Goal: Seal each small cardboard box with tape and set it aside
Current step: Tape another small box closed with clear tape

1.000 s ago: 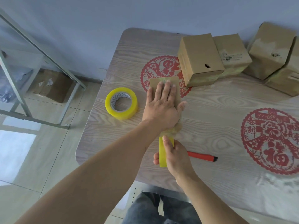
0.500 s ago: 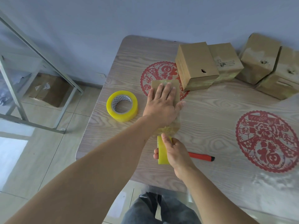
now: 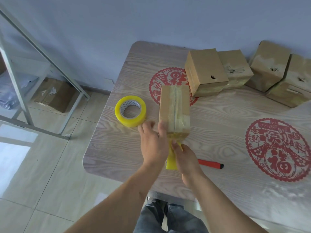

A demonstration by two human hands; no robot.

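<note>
The small cardboard box (image 3: 174,108) lies on the wood-grain surface (image 3: 218,132), a strip of clear tape along its top seam. The left hand (image 3: 154,143) rests beside the box's near left corner, fingers straight. The right hand (image 3: 185,157) grips a yellow tape roll (image 3: 171,161) against the box's near end. A 2nd tape roll (image 3: 130,111) lies left; 4 cardboard boxes (image 3: 206,69) stand behind.

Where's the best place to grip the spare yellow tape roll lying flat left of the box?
Grip the yellow tape roll across its rim from above, fingers in the open core and thumb outside. It lies flat on the wooden table, hole up, with bare table around it.
</note>
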